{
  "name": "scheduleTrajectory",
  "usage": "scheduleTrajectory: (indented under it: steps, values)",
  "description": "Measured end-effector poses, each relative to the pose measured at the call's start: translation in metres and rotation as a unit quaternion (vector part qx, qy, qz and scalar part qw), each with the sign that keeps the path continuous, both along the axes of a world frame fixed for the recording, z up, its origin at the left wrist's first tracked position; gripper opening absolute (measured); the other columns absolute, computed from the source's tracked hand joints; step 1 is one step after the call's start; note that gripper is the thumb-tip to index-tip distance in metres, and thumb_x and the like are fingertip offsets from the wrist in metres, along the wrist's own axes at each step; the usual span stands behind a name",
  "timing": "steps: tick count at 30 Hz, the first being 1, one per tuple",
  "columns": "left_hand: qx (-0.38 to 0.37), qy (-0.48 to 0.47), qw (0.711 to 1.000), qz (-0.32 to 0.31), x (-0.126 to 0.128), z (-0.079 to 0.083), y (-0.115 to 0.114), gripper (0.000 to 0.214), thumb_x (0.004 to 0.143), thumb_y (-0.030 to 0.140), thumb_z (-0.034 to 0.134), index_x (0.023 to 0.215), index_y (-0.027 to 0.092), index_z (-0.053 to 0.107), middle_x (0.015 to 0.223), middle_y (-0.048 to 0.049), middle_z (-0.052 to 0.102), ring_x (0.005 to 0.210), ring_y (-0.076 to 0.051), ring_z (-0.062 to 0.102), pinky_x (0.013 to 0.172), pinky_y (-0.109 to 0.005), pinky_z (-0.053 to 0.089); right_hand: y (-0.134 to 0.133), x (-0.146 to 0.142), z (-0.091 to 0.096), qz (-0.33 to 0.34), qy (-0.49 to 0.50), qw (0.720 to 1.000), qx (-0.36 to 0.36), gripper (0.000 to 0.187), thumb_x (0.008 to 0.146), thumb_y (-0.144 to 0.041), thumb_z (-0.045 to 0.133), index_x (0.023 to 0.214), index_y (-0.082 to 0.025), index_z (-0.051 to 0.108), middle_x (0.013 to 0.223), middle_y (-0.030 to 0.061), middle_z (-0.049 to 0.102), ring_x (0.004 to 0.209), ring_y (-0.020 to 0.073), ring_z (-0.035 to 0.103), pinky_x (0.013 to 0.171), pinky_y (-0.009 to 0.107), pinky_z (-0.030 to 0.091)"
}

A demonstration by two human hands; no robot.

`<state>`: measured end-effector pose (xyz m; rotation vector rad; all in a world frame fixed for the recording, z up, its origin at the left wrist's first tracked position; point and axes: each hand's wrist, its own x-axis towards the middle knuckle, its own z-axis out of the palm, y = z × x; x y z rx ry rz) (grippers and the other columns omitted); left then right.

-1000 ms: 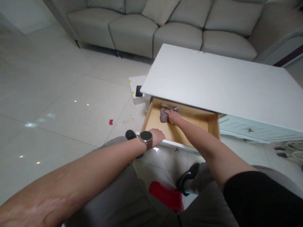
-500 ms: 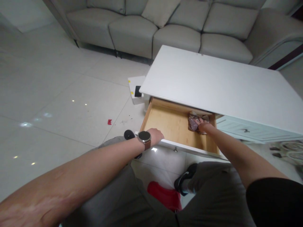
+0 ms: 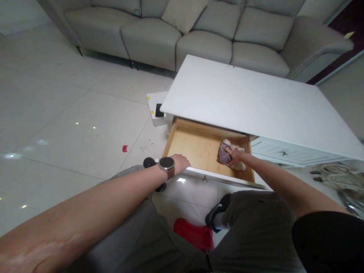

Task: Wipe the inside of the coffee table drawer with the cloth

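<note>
Inside the pulled-out wooden drawer (image 3: 193, 146), my right hand (image 3: 235, 154) presses a crumpled brown and cream cloth (image 3: 223, 152) against the drawer floor, towards its right end. The fingers are wrapped over the cloth. My left hand (image 3: 182, 163), with a round-faced watch (image 3: 166, 163) on the wrist, grips the top edge of the white drawer front near its left corner. Its fingertips are hidden behind that edge. A small metal knob (image 3: 204, 178) sits on the drawer front, right of my left hand.
The white coffee table (image 3: 244, 98) stands before a grey sofa (image 3: 204, 45). A white box (image 3: 156, 108) with a black item lies at the table's left end. A red plastic object (image 3: 193, 233) is on the floor between my legs, and a red scrap (image 3: 124, 148) lies to the left.
My right hand has brought the cloth from near the drawer's back towards the front. My left hand keeps its place on the drawer front. The whole view has shifted slightly.
</note>
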<state>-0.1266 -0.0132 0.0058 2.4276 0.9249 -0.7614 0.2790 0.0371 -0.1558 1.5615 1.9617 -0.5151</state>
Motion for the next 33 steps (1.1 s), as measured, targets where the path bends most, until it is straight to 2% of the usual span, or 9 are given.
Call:
scheduleTrajectory:
  steps: [3, 7, 10, 14, 18, 21, 24, 29, 33]
  values:
    - [0.005, -0.008, 1.000, 0.006, 0.000, -0.001, 0.000, 0.034, 0.096, 0.022, 0.054, 0.121, 0.029, 0.076, 0.121, -0.0139, 0.074, 0.110, -0.030, 0.070, 0.083, -0.035, 0.052, -0.032, -0.002, 0.002, 0.024, 0.017, 0.999, -0.021, 0.115, 0.059, -0.057, 0.085, 0.157, -0.019, 0.037, 0.162, 0.0268, 0.024, 0.136, 0.0485, 0.046, 0.111, 0.053, 0.038]
    - [0.018, -0.007, 1.000, -0.006, -0.001, -0.002, -0.001, 0.033, 0.097, 0.024, 0.054, 0.121, 0.030, 0.076, 0.119, -0.0125, 0.075, 0.109, -0.028, 0.070, 0.083, -0.033, 0.051, -0.060, -0.005, 0.003, 0.051, 0.026, 0.997, -0.060, 0.105, 0.068, -0.052, 0.075, 0.159, -0.020, 0.034, 0.165, 0.0243, 0.023, 0.142, 0.0493, 0.038, 0.110, 0.056, 0.040]
    - [0.030, -0.008, 0.999, -0.013, -0.002, -0.006, -0.002, 0.034, 0.097, 0.023, 0.053, 0.121, 0.030, 0.076, 0.119, -0.0126, 0.075, 0.109, -0.028, 0.070, 0.083, -0.033, 0.051, -0.065, -0.005, 0.002, 0.072, 0.041, 0.995, -0.057, 0.098, 0.072, -0.046, 0.071, 0.159, -0.021, 0.035, 0.167, 0.0213, 0.021, 0.141, 0.0452, 0.041, 0.108, 0.054, 0.042]
    - [0.046, -0.007, 0.999, -0.018, -0.001, -0.010, -0.003, 0.036, 0.097, 0.016, 0.051, 0.121, 0.026, 0.076, 0.118, -0.0155, 0.075, 0.110, -0.030, 0.070, 0.082, -0.035, 0.052, -0.063, -0.006, 0.000, 0.090, 0.073, 0.993, -0.036, 0.090, 0.077, -0.044, 0.069, 0.157, -0.018, 0.038, 0.167, 0.0226, 0.020, 0.135, 0.0418, 0.047, 0.107, 0.050, 0.043]
    - [0.040, -0.005, 0.998, -0.048, 0.000, -0.007, -0.001, 0.035, 0.097, 0.015, 0.052, 0.122, 0.024, 0.075, 0.119, -0.0150, 0.075, 0.111, -0.029, 0.070, 0.085, -0.035, 0.053, -0.057, -0.021, 0.005, 0.112, 0.078, 0.990, -0.028, 0.085, 0.080, -0.041, 0.070, 0.156, -0.020, 0.040, 0.164, 0.0225, 0.024, 0.130, 0.0393, 0.051, 0.105, 0.048, 0.044]
    - [0.037, 0.006, 0.998, -0.055, 0.001, -0.003, -0.001, 0.036, 0.098, 0.016, 0.050, 0.123, 0.023, 0.075, 0.121, -0.0155, 0.074, 0.113, -0.030, 0.069, 0.085, -0.035, 0.053, -0.049, -0.047, 0.010, 0.134, 0.074, 0.988, -0.023, 0.084, 0.080, -0.042, 0.072, 0.155, -0.023, 0.040, 0.160, 0.0211, 0.031, 0.126, 0.0370, 0.054, 0.103, 0.047, 0.045]
    - [0.032, 0.009, 0.998, -0.049, 0.002, 0.000, -0.001, 0.036, 0.098, 0.016, 0.050, 0.123, 0.023, 0.074, 0.121, -0.0155, 0.074, 0.113, -0.030, 0.069, 0.086, -0.036, 0.053, -0.036, -0.081, 0.013, 0.148, 0.070, 0.986, -0.022, 0.084, 0.081, -0.044, 0.074, 0.155, -0.025, 0.039, 0.160, 0.0202, 0.030, 0.124, 0.0357, 0.055, 0.102, 0.046, 0.046]
    - [0.022, 0.005, 0.999, -0.024, 0.004, 0.005, -0.002, 0.033, 0.098, 0.018, 0.053, 0.121, 0.022, 0.076, 0.119, -0.0170, 0.075, 0.112, -0.031, 0.070, 0.088, -0.037, 0.054, -0.010, -0.150, 0.014, 0.178, 0.075, 0.981, -0.013, 0.084, 0.080, -0.049, 0.074, 0.154, -0.028, 0.040, 0.163, 0.0190, 0.027, 0.126, 0.0373, 0.056, 0.101, 0.047, 0.048]
    - [0.027, 0.010, 1.000, -0.012, 0.006, 0.009, -0.002, 0.031, 0.098, 0.015, 0.052, 0.117, 0.018, 0.077, 0.116, -0.0188, 0.075, 0.111, -0.030, 0.071, 0.088, -0.036, 0.054, 0.009, -0.209, 0.017, 0.170, 0.078, 0.982, -0.018, 0.089, 0.079, -0.051, 0.076, 0.157, -0.035, 0.036, 0.167, 0.0159, 0.023, 0.131, 0.0402, 0.053, 0.100, 0.048, 0.049]
